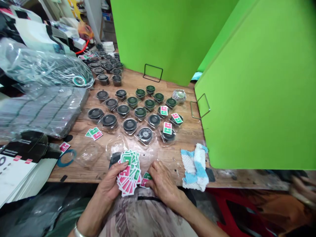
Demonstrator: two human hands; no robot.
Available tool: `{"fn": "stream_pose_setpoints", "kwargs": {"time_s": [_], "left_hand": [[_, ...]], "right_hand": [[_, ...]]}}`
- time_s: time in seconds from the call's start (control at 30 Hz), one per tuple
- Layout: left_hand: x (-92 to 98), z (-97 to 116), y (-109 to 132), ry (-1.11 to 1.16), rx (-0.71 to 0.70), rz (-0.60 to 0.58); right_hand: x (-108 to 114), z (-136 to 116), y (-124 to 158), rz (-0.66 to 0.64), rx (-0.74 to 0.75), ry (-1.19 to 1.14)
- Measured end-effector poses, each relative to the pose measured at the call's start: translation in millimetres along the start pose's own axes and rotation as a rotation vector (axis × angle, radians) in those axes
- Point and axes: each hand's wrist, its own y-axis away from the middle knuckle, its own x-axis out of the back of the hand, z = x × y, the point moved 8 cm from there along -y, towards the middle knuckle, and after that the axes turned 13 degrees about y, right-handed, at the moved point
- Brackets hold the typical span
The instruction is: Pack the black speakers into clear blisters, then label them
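Note:
My left hand (110, 182), with a bracelet at the wrist, is closed around a loose fan of red-and-green cards (130, 176), the thumb pressed on top. Beside it my right hand (163, 183) pinches a single red-and-green card (146, 179) near the table's front edge. Beyond my hands stand several round black pieces in clear plastic packs (145, 135). Three of these packs carry a card on top, such as the card (167, 128) on the nearest right one. A few more cards (94, 133) lie on the wood at the left.
Green panels (256, 98) with wire stands (200, 107) border the table on the right and back. A blue-and-white cloth (196, 168) lies at the front right. Plastic-wrapped bundles (39, 108), a blue tape ring (66, 158) and a white-and-black box (22, 164) crowd the left. Another person's hand (304, 191) shows far right.

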Motion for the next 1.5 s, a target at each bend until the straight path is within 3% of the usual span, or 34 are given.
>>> {"fn": "stream_pose_setpoints", "kwargs": {"time_s": [0.1, 0.17, 0.27, 0.4, 0.53, 0.67, 0.87, 0.97, 1.07, 1.13, 1.2, 1.3, 1.4, 1.5], "left_hand": [[5.0, -2, -2, -0.041, -0.029, 0.003], [4.7, -5, -2, -0.073, -0.019, -0.02], [-4.5, -6, -1, -0.138, -0.041, -0.093], [-12.9, -1, 4, -0.209, -0.123, -0.112], [-11.8, -1, 6, -0.193, -0.121, -0.111], [-15.6, -7, 3, -0.153, -0.097, -0.155], [-16.1, -11, -2, -0.2, -0.128, -0.134], [-14.2, -9, -3, -0.195, -0.132, -0.11], [-9.7, -6, -4, -0.154, -0.126, -0.052], [-9.0, -4, -3, -0.156, -0.121, -0.036], [-10.2, -4, 0, -0.167, -0.115, -0.039], [-12.7, -2, 5, -0.166, -0.133, -0.046], [-11.7, 3, 8, -0.147, -0.175, -0.032], [-9.5, 7, 6, -0.121, -0.214, -0.025]], "right_hand": [[20, 16, -7, 0.065, -0.005, -0.229], [45, 31, -20, 0.195, -0.057, -0.314], [82, 45, -55, 0.398, -0.117, -0.228], [100, 38, -93, 0.442, -0.147, -0.024], [100, 4, -74, 0.503, -0.016, 0.048], [68, -25, -43, 0.33, 0.162, -0.173], [37, -6, -36, 0.245, -0.066, -0.481], [39, -1, -40, 0.167, -0.075, -0.657], [57, 15, -57, 0.133, -0.086, -0.797], [82, 42, -77, 0.268, -0.16, -0.697], [109, 71, -98, 0.432, -0.248, -0.426], [131, 92, -125, 0.499, -0.309, -0.121], [132, 75, -118, 0.549, -0.244, -0.036], [105, 24, -84, 0.49, -0.025, -0.104]]}}
